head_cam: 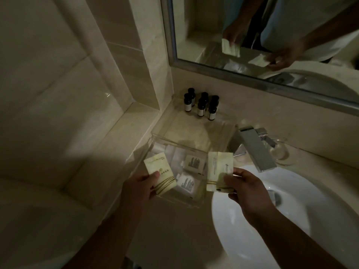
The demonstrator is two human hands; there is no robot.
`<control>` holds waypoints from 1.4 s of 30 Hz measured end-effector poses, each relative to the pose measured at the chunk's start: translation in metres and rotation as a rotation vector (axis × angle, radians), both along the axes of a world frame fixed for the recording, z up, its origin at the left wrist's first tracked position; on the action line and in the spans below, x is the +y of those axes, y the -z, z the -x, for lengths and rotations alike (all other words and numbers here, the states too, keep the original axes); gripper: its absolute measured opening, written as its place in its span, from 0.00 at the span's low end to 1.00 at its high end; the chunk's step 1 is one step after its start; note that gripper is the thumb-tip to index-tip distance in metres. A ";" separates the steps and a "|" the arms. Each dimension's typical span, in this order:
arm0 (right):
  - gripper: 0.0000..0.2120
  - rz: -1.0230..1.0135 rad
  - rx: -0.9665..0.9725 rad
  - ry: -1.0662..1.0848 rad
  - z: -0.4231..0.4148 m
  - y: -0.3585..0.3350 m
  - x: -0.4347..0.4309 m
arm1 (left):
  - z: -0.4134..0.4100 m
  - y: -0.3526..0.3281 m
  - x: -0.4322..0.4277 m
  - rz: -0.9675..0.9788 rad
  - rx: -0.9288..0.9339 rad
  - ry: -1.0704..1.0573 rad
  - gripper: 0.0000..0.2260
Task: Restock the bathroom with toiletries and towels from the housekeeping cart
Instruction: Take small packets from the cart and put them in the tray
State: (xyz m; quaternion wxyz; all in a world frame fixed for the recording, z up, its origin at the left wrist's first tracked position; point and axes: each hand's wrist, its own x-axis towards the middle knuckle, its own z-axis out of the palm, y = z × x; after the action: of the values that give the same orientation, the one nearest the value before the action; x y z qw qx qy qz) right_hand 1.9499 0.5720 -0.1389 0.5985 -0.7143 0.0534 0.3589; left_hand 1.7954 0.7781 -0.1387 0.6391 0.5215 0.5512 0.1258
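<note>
Head view: left hand pinching packet, thumb clamping on its face. Right hand gripping second packet, fingers curling round its lower edge. Both hovering over tray (white sachets lying between fingertips); bottles standing beyond fingertips.

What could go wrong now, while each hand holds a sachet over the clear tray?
The right hand holds its sachet over the rim of the tray, beside the basin; let go there, it might slip in. Reaching further back, the left hand could knock over the dark bottles standing close together.
</note>
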 end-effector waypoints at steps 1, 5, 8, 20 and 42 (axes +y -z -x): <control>0.09 0.009 -0.003 -0.005 0.000 0.001 0.002 | -0.002 0.003 0.002 -0.013 0.002 0.025 0.06; 0.08 0.040 -0.008 -0.015 0.001 0.004 0.009 | -0.012 0.017 0.007 -0.048 0.022 0.132 0.04; 0.08 0.058 0.006 0.005 0.001 0.008 0.013 | -0.020 0.032 0.006 -0.005 0.047 0.169 0.04; 0.11 0.084 0.030 0.101 0.004 0.022 0.035 | -0.018 0.056 -0.003 0.205 0.050 0.120 0.07; 0.08 0.102 -0.060 0.050 0.004 0.028 0.081 | 0.009 0.054 0.029 0.213 0.067 0.218 0.10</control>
State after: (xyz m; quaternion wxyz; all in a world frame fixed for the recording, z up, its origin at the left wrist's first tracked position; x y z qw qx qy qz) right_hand 1.9455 0.6528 -0.1673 0.5713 -0.7527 0.0715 0.3192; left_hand 1.7861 0.8070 -0.1929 0.6818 0.5115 0.5226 -0.0209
